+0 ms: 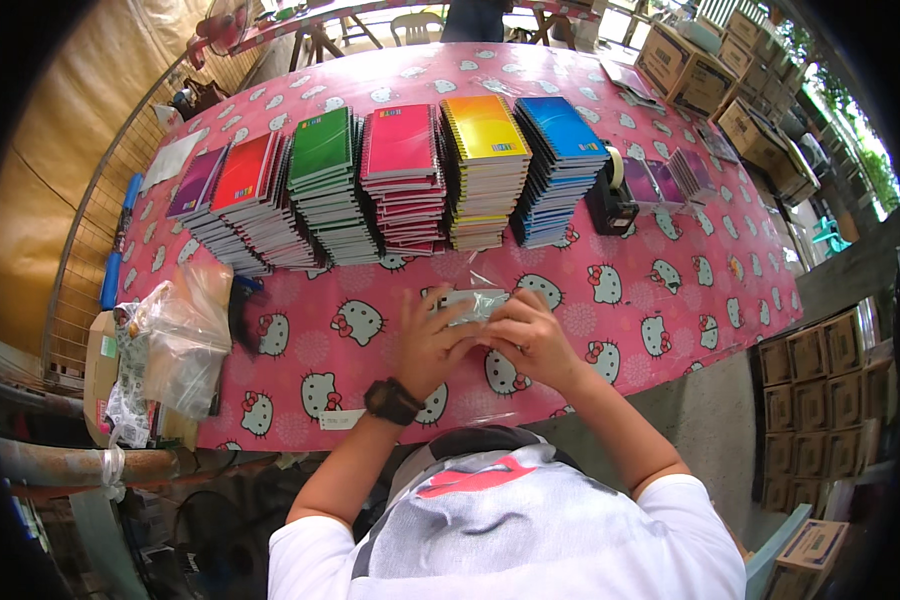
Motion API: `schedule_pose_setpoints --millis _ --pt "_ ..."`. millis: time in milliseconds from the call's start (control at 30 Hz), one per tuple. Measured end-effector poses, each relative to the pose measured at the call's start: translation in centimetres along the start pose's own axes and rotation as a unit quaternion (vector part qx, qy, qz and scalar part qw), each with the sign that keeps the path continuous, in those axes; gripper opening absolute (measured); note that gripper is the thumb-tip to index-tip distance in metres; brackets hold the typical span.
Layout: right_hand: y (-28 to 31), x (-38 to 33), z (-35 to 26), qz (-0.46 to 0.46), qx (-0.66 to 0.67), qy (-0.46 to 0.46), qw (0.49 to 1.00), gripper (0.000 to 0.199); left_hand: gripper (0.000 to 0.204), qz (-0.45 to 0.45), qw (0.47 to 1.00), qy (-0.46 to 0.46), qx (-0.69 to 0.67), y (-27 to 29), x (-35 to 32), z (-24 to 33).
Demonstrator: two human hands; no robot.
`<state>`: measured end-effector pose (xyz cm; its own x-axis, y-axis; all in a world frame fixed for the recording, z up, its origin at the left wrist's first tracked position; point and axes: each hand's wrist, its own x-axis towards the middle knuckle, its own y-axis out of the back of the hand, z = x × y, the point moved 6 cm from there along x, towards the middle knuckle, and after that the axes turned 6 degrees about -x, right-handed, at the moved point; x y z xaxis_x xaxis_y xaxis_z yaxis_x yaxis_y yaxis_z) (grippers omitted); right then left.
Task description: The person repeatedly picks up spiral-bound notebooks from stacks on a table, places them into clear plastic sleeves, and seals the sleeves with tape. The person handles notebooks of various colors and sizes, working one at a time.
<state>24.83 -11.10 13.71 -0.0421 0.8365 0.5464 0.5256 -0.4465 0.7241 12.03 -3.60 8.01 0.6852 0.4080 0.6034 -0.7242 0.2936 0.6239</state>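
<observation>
The right hand (532, 335) pinches the right end of a small pale packet (477, 304), apparently in clear plastic, while the left hand (432, 342) grasps its left side. The packet is over the pink tablecloth (625, 322), in front of six stacks of spiral notebooks (405, 180). A tape dispenser (610, 205) stands just right of the blue stack; clear plastic bags (185, 345) lie left.
</observation>
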Motion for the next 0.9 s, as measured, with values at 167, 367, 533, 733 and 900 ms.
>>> schedule_pose_setpoints --millis 167,367,533,733,900 --pt "3.9 0.4 4.1 0.138 0.105 -0.121 0.977 0.029 0.032 0.131 0.979 -0.029 -0.154 4.2 4.4 3.0" --pt "-2.8 -3.0 6.8 -0.02 0.257 -0.304 0.917 0.072 0.023 -0.098 0.902 0.251 -0.338 -1.6 3.8 -4.6" --pt "-3.3 -1.9 7.3 -0.024 0.216 -0.258 0.941 0.051 0.027 -0.04 0.898 0.255 -0.356 0.4 5.4 -3.0" --pt "-2.4 4.4 5.7 -0.086 0.142 -0.124 0.978 0.019 0.032 -0.078 0.87 0.277 -0.399 -2.0 1.9 -6.4" --pt "3.7 7.8 1.3 0.0 0.179 -0.126 0.976 0.017 0.034 -0.059 0.894 0.261 -0.358 -2.1 2.2 -7.0"
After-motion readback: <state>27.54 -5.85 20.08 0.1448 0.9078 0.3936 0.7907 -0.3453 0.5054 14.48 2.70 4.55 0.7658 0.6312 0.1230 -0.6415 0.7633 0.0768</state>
